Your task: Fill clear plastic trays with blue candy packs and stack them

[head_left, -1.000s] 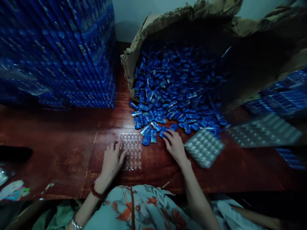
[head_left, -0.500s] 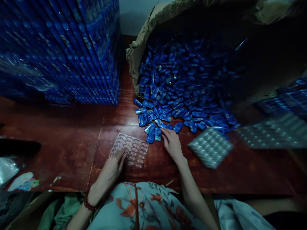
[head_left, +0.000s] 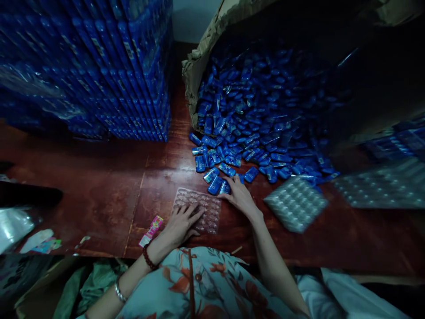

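Note:
My left hand (head_left: 186,219) lies with fingers spread on a clear plastic tray (head_left: 210,212) with moulded oval pockets, and covers its left part. My right hand (head_left: 239,195) has thumb and forefinger around a small blue packet (head_left: 224,188) at the front of a loose pile. Another blue packet (head_left: 215,185) lies directly to its left. The pile of similar blue packets (head_left: 245,128) spills out of a torn cardboard box (head_left: 191,84) onto the reddish-brown table (head_left: 133,177).
A stack of clear trays (head_left: 297,204) stands right of my right hand, with more trays (head_left: 381,184) beyond. Tall stacks of blue packs (head_left: 126,79) rise at the left. A pink-and-yellow strip (head_left: 151,231) lies by my left wrist. Plastic wrap (head_left: 16,226) sits at the far left.
My left hand and the clear tray have shifted right, and the pink strip now shows. My right hand's thumb and forefinger have come around the blue packet, which has turned slightly.

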{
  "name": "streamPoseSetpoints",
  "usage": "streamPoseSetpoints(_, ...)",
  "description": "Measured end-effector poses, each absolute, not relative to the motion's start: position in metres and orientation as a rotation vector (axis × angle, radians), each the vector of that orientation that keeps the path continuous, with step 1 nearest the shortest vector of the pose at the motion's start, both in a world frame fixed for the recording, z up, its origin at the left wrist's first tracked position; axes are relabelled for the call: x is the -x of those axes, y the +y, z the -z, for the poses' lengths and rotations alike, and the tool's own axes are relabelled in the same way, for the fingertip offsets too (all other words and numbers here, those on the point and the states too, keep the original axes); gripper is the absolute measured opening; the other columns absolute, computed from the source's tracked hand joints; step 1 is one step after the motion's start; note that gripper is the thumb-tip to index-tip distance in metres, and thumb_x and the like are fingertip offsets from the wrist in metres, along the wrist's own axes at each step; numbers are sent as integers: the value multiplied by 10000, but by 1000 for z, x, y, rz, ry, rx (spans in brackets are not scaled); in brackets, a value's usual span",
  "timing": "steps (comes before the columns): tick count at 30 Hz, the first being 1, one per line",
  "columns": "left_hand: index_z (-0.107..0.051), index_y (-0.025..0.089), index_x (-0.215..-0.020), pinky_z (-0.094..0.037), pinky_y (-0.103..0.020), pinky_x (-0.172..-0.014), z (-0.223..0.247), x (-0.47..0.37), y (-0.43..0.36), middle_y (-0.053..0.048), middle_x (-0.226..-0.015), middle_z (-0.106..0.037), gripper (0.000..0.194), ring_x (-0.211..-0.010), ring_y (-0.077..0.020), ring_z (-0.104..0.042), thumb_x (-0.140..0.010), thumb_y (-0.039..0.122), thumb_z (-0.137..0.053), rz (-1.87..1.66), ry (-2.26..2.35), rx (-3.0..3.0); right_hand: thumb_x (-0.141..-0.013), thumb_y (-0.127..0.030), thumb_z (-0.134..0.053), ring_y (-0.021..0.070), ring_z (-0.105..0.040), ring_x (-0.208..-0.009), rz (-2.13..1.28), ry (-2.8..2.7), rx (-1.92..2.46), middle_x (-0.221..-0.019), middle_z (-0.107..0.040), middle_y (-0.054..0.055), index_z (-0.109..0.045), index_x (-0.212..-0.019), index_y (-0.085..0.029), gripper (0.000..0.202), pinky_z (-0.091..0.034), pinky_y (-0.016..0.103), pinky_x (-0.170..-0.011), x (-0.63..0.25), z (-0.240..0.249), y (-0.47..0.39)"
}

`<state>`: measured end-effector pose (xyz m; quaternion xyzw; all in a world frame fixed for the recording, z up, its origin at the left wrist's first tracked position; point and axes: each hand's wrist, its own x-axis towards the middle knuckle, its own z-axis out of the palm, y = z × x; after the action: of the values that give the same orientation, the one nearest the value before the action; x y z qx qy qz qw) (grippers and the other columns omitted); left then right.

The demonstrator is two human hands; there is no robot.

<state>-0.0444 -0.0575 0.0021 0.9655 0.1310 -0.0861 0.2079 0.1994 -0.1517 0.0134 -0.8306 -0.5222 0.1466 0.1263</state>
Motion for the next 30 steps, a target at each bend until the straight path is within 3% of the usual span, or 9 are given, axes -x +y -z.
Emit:
streamPoseSetpoints(9,-338,299,-1383,-326,-482,-975,-6,32,-63,-101,-1410,-375,710,-1209,-313,-375,-761,461,-639,249,336,-2685,-706,-696,-523,281,-585,-895,-198,-1073,2599,-1027,-517,128,-477,-997,-166,606,-471,333,-595,-181,-1,-175)
streamPoseSetpoints(13,-332,285,-1390,-344,-468,-955,-1,31,-70,-111,-1396,-394,696,-1195,-314,-388,-781,481,-605,232,374,-2718,-839,-588,-428,242,-602,-832,-217,-937,2501,-980,-574,101,-484,-1038,-179,458,-481,356,-670,-177,6,-182)
streamPoseSetpoints(19,-328,304,-1391,-344,-471,-962,5,31,-75,-89,-1439,-359,686,-1216,-317,-384,-785,500,-584,228,391,-2766,-895,-340,-436,232,-516,-1078,-278,-1436,2280,-1186,-495,96,-424,-1301,-258,415,-459,388,-891,-174,8,-205)
streamPoseSetpoints(25,-288,320,-1405,-333,-473,-979,9,33,-73,-82,-1469,-312,680,-1238,-311,-374,-808,527,-539,178,345,-2804,-925,-286,-340,230,-572,-987,-100,-1337,2274,-1059,-588,117,-446,-1272,-182,378,-473,386,-865,-178,8,-206)
streamPoseSetpoints(30,-290,318,-1406,-322,-502,-978,8,32,-73,-76,-1468,-318,680,-1238,-329,-372,-810,553,-517,198,353,-2806,-934,-297,-359,196,-609,-878,-324,-1500,2170,-993,-621,76,-482,-1185,-201,296,-486,308,-773,-165,-22,-191)
